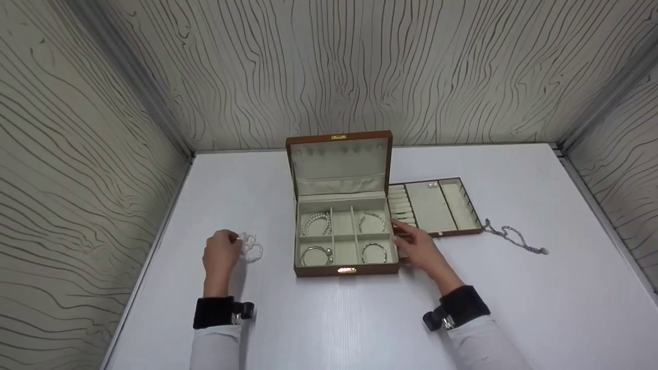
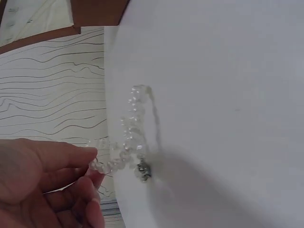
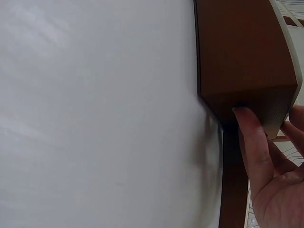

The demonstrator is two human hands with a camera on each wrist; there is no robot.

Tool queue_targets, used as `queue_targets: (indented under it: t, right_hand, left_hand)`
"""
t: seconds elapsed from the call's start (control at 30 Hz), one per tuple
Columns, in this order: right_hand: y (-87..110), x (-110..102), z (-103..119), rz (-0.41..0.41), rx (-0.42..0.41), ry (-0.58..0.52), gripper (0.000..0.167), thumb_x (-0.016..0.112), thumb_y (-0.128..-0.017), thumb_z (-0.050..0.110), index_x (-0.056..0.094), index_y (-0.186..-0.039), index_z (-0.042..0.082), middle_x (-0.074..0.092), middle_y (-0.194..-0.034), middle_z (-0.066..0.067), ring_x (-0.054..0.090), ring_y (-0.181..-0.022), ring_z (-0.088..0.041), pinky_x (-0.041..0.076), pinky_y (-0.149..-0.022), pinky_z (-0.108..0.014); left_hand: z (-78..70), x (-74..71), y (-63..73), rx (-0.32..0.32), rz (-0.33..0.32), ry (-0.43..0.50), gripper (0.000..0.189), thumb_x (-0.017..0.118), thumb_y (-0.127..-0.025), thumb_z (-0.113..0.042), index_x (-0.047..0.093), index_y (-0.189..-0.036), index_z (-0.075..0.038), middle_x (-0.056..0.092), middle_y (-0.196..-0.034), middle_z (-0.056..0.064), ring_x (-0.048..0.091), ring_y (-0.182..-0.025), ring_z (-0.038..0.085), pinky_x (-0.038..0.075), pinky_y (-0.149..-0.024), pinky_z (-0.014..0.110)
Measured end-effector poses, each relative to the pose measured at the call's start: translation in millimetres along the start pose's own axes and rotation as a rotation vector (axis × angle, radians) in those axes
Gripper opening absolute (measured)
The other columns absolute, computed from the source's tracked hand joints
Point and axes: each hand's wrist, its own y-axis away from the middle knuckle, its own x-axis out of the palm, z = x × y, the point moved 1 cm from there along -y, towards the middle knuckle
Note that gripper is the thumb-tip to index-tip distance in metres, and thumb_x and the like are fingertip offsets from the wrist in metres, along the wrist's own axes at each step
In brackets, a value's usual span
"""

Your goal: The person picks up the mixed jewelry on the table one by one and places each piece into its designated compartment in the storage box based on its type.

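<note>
Partly filled jewelry box and both hands at work around it. The jewelry box (image 1: 321, 272) stands on the tabletop (image 1: 329, 329) with its lid (image 1: 339, 164) raised; four of its compartments hold jewelry: a pearl bracelet (image 1: 308, 222) at rear left, a bangle (image 1: 329, 252) at front left, and a thin bracelet (image 1: 383, 221) and a ring-shaped bracelet (image 1: 374, 245) at rear and front right. The two middle compartments show only lining. The organizer tray (image 1: 426, 205), lying to the right of the box, bears pearl earrings (image 1: 433, 184). The storing thus appears well advanced, though unfinished: the clear beaded bracelet (image 2: 132, 135) is outside, left of the box, and a silver chain (image 1: 514, 239) lies beside the tray's front right corner. The left hand (image 1: 222, 252), forearm reaching straight forward, pinches one end of the beaded bracelet between thumb and forefinger, its other fingers bent; the remaining strand hangs over the tabletop, and whether its lower end touches cannot be told. The right hand (image 1: 419, 249), forearm angled inward, has its digits extended and spread against the box's right side, thumb low and fingertips near the rim, seemingly bracing it rather than gripping.
</note>
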Motion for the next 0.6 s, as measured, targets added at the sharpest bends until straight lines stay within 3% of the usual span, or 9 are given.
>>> queue_targets:
  t: [0.2, 0.43, 0.6]
  right_hand:
    - [0.0, -0.3, -0.3, 0.004, -0.004, -0.017, 0.051, 0.059, -0.099, 0.016, 0.046, -0.148, 0.015, 0.050, -0.139, -0.020, 0.059, -0.108, -0.028, 0.052, -0.085, -0.039]
    - [0.3, -0.7, -0.4, 0.007, -0.007, -0.017, 0.051, 0.060, -0.099, 0.018, 0.045, -0.148, 0.016, 0.049, -0.141, -0.020, 0.058, -0.109, -0.028, 0.052, -0.083, -0.037]
    - [1.5, -1.4, 2.0, 0.013, 0.014, -0.022, 0.051, 0.059, -0.100, 0.018, 0.044, -0.149, 0.015, 0.049, -0.140, -0.021, 0.057, -0.109, -0.029, 0.053, -0.078, -0.037]
  left_hand:
    - [-17.1, -19.4, 8.0, 0.036, -0.119, 0.091, 0.021, 0.062, -0.093, -0.007, 0.068, -0.107, 0.007, 0.067, -0.094, 0.019, 0.063, -0.078, 0.029, 0.049, -0.061, 0.038]
    - [-38.9, -37.9, 19.4, 0.153, -0.284, 0.207, 0.018, 0.062, -0.094, -0.005, 0.069, -0.106, 0.006, 0.067, -0.090, 0.017, 0.061, -0.080, 0.027, 0.048, -0.063, 0.036]
    - [-56.1, -50.4, 29.9, 0.250, -0.355, 0.260, 0.016, 0.064, -0.093, -0.003, 0.069, -0.105, 0.006, 0.067, -0.091, 0.018, 0.063, -0.081, 0.028, 0.050, -0.067, 0.038]
